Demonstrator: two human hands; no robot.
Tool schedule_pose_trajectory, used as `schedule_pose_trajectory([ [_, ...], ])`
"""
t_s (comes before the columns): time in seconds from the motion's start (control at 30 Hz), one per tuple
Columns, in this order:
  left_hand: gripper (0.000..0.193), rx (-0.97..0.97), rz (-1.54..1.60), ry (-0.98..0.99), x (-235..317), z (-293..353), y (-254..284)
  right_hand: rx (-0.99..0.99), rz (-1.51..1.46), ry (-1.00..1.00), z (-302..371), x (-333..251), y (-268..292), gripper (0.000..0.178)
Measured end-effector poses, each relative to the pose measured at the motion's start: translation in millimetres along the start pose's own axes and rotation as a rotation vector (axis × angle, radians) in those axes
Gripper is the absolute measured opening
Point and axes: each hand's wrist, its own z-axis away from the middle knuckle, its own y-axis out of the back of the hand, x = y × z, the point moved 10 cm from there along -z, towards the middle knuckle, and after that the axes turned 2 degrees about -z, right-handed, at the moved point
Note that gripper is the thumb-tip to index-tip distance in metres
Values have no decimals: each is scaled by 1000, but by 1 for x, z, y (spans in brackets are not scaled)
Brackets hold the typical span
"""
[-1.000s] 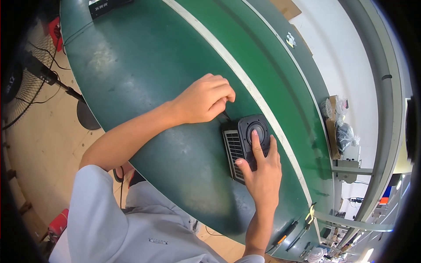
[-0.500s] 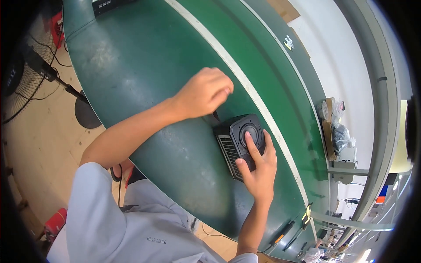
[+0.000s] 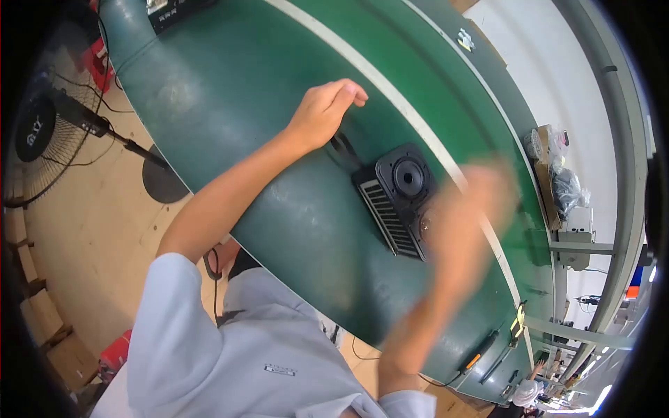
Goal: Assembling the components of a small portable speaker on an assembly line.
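Note:
A black box-shaped speaker lies on the green table, a round cone on its top and a ribbed, grille-like side toward me. From its far left end a black strap runs to my left hand. The fingers of that hand are curled closed, and the strap disappears beneath them; their underside is hidden. Motion smears my right hand at the speaker's right end, partly covering it. Whether it touches the speaker, or how its fingers stand, does not show.
An orange-and-black screwdriver-like tool lies at the lower right, its cable trailing off. At the top left sits a black box. A white strip runs along the table. Beyond the left edge stands a fan; bagged parts are at the far right.
My right hand has left the speaker's top and swung right, blurring. My left hand has drawn away from the speaker, and more of the strap shows. The whole view has shifted slightly.

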Motion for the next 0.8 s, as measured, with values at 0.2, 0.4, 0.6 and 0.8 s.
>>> schedule_pose_trajectory([
  [0.2,50,-16,56,-48,-11,15,3,-95,-47,-102,12,11,-83,42],
  [0.4,50,-228,66,21,7,5,-24,-161,-67,-183,5,19,-91,41],
  [0.6,46,-526,10,163,35,10,-84,2,-92,-39,23,-6,-75,32],
  [0.8,33,-680,-208,104,49,37,-105,91,-229,17,51,-5,-55,36],
])
